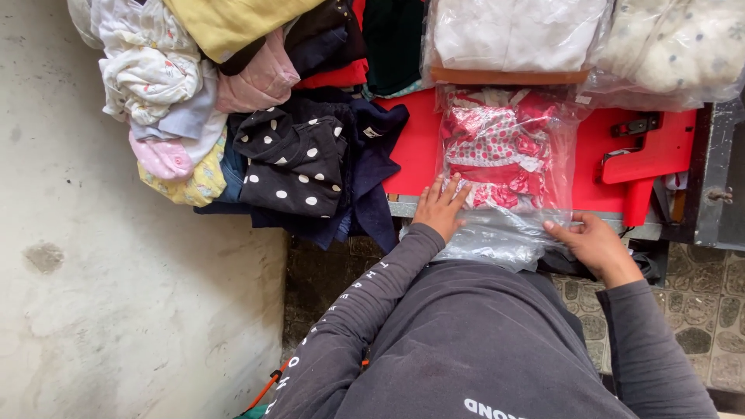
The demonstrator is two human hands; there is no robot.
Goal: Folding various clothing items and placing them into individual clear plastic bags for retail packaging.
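A clear plastic bag holding a folded red-and-white patterned garment lies on the red table, its open end hanging over the near edge. My left hand rests flat on the bag's lower left corner, fingers spread. At the bag's lower right edge, my right hand pinches the loose plastic between thumb and fingers.
A pile of loose clothes, including a dark polka-dot garment and pale baby clothes, covers the table's left. Bagged white garments and a spotted fleece bag lie beyond. A concrete wall is at left; patterned floor at right.
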